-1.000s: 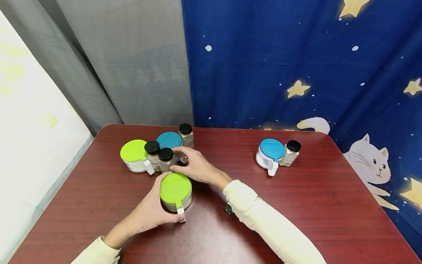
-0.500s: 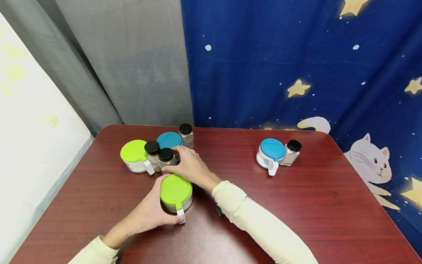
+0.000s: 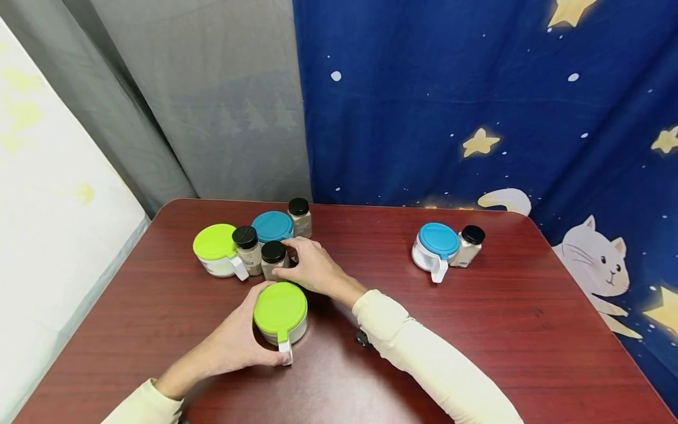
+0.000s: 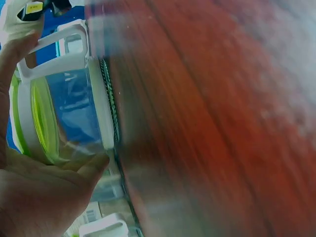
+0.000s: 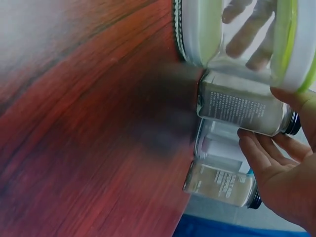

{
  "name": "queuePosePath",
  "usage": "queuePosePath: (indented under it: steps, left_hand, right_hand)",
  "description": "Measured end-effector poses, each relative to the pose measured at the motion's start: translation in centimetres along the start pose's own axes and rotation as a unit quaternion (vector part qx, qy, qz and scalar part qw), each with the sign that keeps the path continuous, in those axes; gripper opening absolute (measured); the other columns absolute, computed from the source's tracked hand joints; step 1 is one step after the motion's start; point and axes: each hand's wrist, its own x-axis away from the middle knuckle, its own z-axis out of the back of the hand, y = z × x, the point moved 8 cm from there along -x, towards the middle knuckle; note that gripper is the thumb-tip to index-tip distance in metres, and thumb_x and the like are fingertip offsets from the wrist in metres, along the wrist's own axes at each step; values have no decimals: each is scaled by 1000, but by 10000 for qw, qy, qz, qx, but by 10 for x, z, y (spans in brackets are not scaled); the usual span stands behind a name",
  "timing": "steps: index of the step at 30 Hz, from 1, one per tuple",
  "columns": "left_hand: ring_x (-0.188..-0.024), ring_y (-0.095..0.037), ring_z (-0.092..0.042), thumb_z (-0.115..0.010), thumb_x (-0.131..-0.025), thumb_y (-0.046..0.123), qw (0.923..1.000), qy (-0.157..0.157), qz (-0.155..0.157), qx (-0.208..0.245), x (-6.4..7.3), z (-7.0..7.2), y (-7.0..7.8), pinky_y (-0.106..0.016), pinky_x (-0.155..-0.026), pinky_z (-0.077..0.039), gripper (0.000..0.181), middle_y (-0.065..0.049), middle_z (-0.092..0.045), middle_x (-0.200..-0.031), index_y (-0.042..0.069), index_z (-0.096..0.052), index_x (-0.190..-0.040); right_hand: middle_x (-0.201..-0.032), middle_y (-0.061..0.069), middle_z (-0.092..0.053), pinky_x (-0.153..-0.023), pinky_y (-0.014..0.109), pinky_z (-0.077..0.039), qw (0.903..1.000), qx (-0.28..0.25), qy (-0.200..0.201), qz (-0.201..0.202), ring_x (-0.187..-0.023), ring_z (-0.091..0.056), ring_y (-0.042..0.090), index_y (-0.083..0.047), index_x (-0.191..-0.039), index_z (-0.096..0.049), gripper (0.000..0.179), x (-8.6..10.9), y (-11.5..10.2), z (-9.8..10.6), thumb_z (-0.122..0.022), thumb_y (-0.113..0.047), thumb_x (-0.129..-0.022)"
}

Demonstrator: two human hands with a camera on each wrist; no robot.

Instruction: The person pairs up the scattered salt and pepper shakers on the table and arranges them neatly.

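Note:
My left hand [image 3: 233,341] grips a clear round seasoning jar with a green lid [image 3: 281,309], its thumb at the white handle and its fingers along the far side. The left wrist view shows that jar [image 4: 74,108] side-on, with the hand around it. Just behind it, my right hand [image 3: 318,268] pinches a black-capped spice bottle [image 3: 273,253] between thumb and fingers. In the right wrist view this bottle [image 5: 237,103] shows printed text and stands close beside the green-lidded jar [image 5: 247,34].
Left of the pinched bottle stand another black-capped bottle [image 3: 247,250] and a second green-lidded jar [image 3: 216,247]. Behind it are a blue-lidded jar [image 3: 272,225] and a bottle [image 3: 299,218]. At the right, a blue-lidded jar [image 3: 436,244] stands next to a bottle [image 3: 467,246].
The pinched spice bottle has shifted slightly right, away from the neighbouring bottle. The green-lidded jar in my left hand has slid a little left and nearer, its handle turning slightly.

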Motion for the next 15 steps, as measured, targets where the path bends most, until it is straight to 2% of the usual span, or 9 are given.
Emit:
queuePosePath:
  steps: [6, 9, 15]
  left_hand:
    - [-122, -16, -54, -97, -61, 50, 9998, -5, 134, -113, 3, 1, -3, -43, -103, -44, 130, 2, -52, -139, 19, -19, -160]
    - [-125, -18, -52, -97, -60, 53, 9998, 99, 67, -186, 4, 1, -2, -41, -104, -42, 135, -2, -47, -145, 22, -14, -162]
    - [-124, -15, -53, -99, -57, 51, 9990, 273, -192, -288, 5, 0, 2, -32, -104, -40, 132, 4, -49, -142, 20, -22, -159]
  right_hand:
    - [-125, 4, -66, -92, 26, -49, 9993, -350, 21, -125, -111, -62, 18, -8, -139, -59, 61, 5, 6, 0, -81, -27, -85]
    - [-123, 2, -66, -91, 25, -49, 9985, -503, 39, -187, -110, -63, 15, -12, -141, -57, 66, 6, 8, -2, -84, -30, -84]
    - [-123, 0, -69, -92, 21, -47, 9976, -666, 131, 146, -106, -62, 8, -10, -137, -62, 64, 4, 5, 0, -88, -32, -83]
